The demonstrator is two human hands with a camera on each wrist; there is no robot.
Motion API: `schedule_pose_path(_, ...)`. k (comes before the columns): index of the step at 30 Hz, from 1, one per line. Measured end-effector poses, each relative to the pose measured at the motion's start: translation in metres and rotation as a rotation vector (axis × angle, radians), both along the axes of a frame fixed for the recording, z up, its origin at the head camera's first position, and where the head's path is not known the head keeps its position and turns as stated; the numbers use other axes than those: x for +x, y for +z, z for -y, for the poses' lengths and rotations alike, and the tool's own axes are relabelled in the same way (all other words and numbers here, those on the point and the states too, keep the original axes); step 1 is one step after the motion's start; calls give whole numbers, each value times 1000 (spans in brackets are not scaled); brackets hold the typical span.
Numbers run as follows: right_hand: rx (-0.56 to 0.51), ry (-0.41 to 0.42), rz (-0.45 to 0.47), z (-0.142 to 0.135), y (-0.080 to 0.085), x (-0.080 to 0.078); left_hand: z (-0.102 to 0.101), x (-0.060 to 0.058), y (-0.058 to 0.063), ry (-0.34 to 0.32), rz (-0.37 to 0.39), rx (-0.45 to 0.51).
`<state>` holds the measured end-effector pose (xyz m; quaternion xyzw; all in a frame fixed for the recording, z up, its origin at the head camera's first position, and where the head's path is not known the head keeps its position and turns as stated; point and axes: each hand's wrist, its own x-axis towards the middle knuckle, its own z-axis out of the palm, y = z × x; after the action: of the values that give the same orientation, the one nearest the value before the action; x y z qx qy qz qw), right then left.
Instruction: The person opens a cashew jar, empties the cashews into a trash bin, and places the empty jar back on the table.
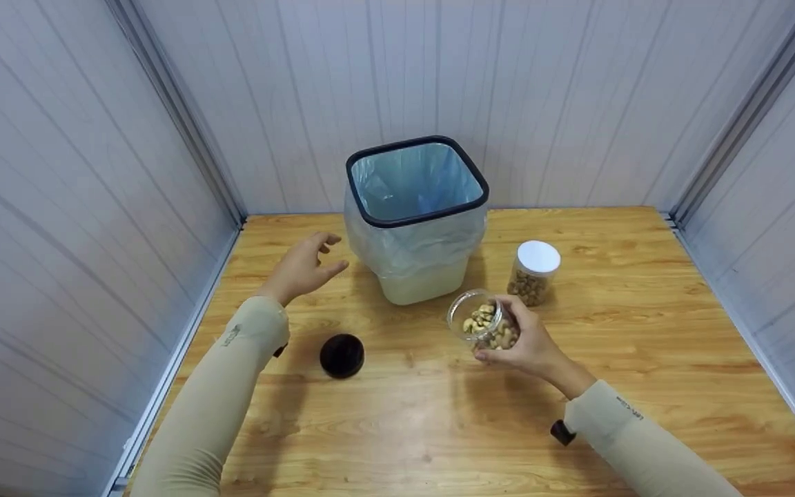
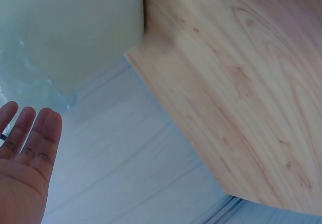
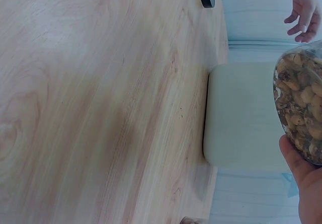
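Booth-like work enclosure, kind of premises not determinable: pale ribbed wall panels (image 1: pixel 315 83) along far and side edges of wood-grain table (image 1: pixel 404 421); grey metal strips (image 1: pixel 187 117) near far corners.

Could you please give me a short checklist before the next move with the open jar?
1. Right hand gripping the open jar: ok.
2. Jar's mouth uncovered: ok, black lid lies on the table.
3. Left hand empty: ok.
4. Bin open at the top, bag lining it: ok.
5. White-capped jar upright: ok.
6. Bin's bottom free of items: cannot tell, not clearly visible.
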<state>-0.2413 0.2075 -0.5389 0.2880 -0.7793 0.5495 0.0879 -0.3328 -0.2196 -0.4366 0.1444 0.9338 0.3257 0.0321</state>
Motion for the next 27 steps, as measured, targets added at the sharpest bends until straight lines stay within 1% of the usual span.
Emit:
schedule_pose_path(3,-1,-1,-9,0,0,0,-3,-2,7,14,6,23)
schedule_pose_path(6,-3,-2,-15,1,1,0,-6,-4,14,14,-10,46)
schedule_pose_path(12,-2,-7,-9,2,2,1,-11,-8,26,5,-75,100)
schedule_pose_path(17,-1,-6,-4,2,2,1,-18,-11,37,15,-138,124)
schedule_pose_path(20,5,-4,-2,1,3,2,-22,-13,44,26,-163,136)
schedule_pose_path(23,17,-8,-4,1,4,1,-27,-15,48,43,-180,155)
schedule_pose_path(27,27,-16,-16,0,5,0,-33,-17,52,71,-183,194)
